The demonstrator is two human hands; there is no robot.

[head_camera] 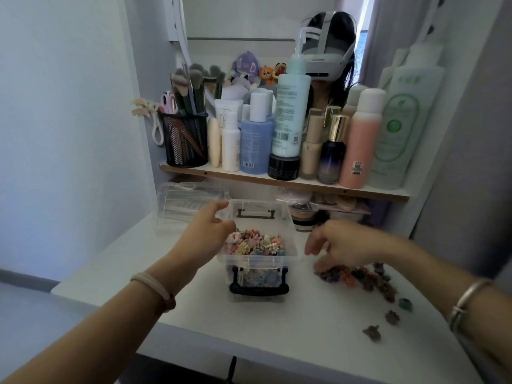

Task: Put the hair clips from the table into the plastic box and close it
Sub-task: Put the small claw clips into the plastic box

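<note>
A clear plastic box (289,231) with black latches stands open at the middle of the white table (277,328). It holds several small colourful hair clips (255,243). My left hand (207,228) hovers at the box's left rim with loosely curled fingers and nothing visible in it. Right of the box lies a pile of dark and pink hair clips (357,275), with three loose clips (392,317) trailing toward the front. My right hand (340,245), blurred, is just above the pile's left end with fingers pointing down. The clear lid (191,202) lies behind the box to the left.
A shelf (277,181) above the table's back carries bottles, a jar and a mesh cup of brushes (185,139). Cosmetics sit under the shelf behind the box. A mirror stands above the shelf. A wall closes the left side; the table's front edge is near me.
</note>
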